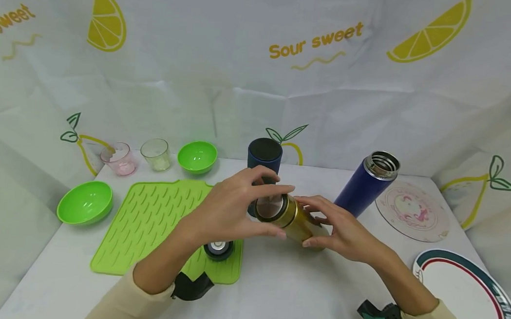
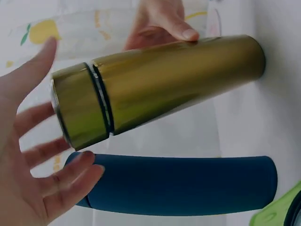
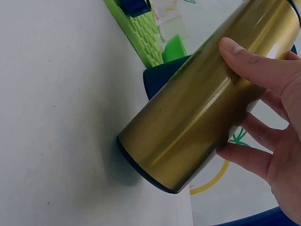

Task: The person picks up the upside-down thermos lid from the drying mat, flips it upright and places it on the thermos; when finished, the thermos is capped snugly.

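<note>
Gold flask (image 1: 300, 225), tilted between two hands near mid-table, capped end towards the left, base low by the white tabletop (image 1: 273, 292) — contact there impossible to tell. Held in the right hand (image 1: 349, 233): thumb laid flat on one side of the body, fingers curled around the other, parted only as wide as the flask itself.

At the cap (image 1: 271, 208), left hand (image 1: 230, 211) spread wide, thumb and fingers well apart to either side. In the left wrist view, thumb plainly clear of the metal; some fingers partly hidden behind the cap, touch there not to be told. Cap on the end of the body, dark ring showing at the seam.

Just behind, dark blue flask (image 1: 264, 156), upright and dark-topped. To the right, blue flask (image 1: 361, 188) with bare steel mouth. To the left, green mat (image 1: 155, 221), with black lid (image 1: 217, 250) near its right edge; beyond it, green bowl (image 1: 197, 157), clear glass (image 1: 155, 155) and pink glass (image 1: 119, 161). Far right — pink round board (image 1: 412, 210), and nearer, white round plate (image 1: 462, 299).
</note>
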A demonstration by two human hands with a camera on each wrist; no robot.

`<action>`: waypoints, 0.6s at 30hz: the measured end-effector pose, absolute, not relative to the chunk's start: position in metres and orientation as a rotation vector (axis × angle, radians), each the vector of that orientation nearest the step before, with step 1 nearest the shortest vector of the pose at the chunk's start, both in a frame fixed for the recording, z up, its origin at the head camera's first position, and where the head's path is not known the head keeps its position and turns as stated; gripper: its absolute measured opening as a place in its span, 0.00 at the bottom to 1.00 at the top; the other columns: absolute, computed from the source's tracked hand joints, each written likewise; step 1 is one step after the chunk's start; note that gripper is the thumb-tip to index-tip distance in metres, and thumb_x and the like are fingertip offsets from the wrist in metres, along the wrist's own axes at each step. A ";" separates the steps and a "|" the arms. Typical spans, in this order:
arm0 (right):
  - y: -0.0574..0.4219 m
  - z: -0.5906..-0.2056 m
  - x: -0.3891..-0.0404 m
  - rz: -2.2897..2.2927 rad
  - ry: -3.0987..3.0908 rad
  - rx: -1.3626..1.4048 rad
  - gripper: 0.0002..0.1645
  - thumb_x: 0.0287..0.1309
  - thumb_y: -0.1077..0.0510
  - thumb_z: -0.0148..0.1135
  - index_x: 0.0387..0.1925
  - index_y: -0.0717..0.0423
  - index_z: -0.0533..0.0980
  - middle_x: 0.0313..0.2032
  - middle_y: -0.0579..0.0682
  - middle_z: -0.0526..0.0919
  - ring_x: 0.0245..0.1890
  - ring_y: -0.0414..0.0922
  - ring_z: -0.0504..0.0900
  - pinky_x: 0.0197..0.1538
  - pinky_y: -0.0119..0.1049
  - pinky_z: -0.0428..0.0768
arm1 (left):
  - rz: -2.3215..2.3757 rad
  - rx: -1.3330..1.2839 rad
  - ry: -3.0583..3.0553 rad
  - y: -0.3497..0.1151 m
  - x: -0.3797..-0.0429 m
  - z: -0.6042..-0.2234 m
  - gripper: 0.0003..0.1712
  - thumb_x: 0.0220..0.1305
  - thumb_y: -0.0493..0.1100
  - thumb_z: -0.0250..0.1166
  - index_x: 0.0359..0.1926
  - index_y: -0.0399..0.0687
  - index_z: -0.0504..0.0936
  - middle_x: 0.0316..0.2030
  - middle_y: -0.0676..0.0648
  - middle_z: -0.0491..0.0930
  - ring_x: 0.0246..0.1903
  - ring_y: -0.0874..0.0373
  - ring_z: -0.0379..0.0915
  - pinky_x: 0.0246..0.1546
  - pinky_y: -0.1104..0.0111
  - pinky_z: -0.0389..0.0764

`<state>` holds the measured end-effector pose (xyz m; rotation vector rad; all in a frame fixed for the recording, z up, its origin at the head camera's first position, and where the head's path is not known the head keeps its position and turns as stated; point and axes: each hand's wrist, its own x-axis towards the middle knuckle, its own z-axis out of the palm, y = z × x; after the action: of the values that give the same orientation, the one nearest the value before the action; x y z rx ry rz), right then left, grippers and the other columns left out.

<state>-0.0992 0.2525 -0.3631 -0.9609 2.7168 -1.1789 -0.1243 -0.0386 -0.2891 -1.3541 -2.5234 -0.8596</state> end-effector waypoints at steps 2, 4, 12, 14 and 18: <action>0.252 -0.364 -0.100 -1.187 2.717 -0.971 0.48 0.53 0.56 0.78 0.73 0.46 0.65 0.64 0.49 0.76 0.62 0.36 0.78 0.57 0.46 0.86 | -0.819 -1.281 -2.522 -0.036 -0.124 -0.291 0.38 0.49 0.65 0.78 0.62 0.64 0.83 0.53 0.54 0.78 0.41 0.64 0.76 0.36 0.75 0.76; 0.253 -0.364 -0.100 -1.187 2.715 -0.963 0.48 0.53 0.56 0.78 0.73 0.46 0.65 0.64 0.49 0.76 0.62 0.35 0.77 0.57 0.46 0.86 | -0.860 -1.309 -2.499 -0.035 -0.126 -0.293 0.34 0.52 0.61 0.78 0.61 0.63 0.84 0.52 0.53 0.79 0.39 0.64 0.75 0.36 0.75 0.76; 0.253 -0.363 -0.100 -1.173 2.718 -0.934 0.49 0.53 0.55 0.78 0.73 0.46 0.64 0.65 0.50 0.76 0.62 0.43 0.79 0.55 0.45 0.87 | -1.045 -1.514 -2.489 -0.039 -0.129 -0.289 0.35 0.56 0.42 0.77 0.66 0.60 0.80 0.68 0.49 0.72 0.65 0.56 0.71 0.56 0.65 0.81; 0.253 -0.364 -0.099 -1.172 2.728 -0.935 0.48 0.53 0.55 0.78 0.73 0.47 0.65 0.65 0.51 0.76 0.62 0.43 0.79 0.55 0.46 0.87 | -0.962 -1.392 -2.515 -0.036 -0.127 -0.291 0.36 0.54 0.55 0.79 0.65 0.62 0.80 0.63 0.51 0.74 0.56 0.60 0.76 0.48 0.69 0.81; 0.252 -0.364 -0.099 -1.183 2.714 -0.914 0.48 0.54 0.55 0.77 0.74 0.46 0.64 0.66 0.51 0.76 0.63 0.47 0.80 0.56 0.47 0.87 | -0.898 -1.308 -2.519 -0.034 -0.127 -0.294 0.34 0.55 0.61 0.76 0.63 0.61 0.83 0.53 0.53 0.77 0.40 0.64 0.75 0.37 0.75 0.76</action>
<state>-0.0989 0.2521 -0.3639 -0.9141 2.7137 -1.1832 -0.1270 -0.0339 -0.2939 -1.3079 -2.5192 -0.8984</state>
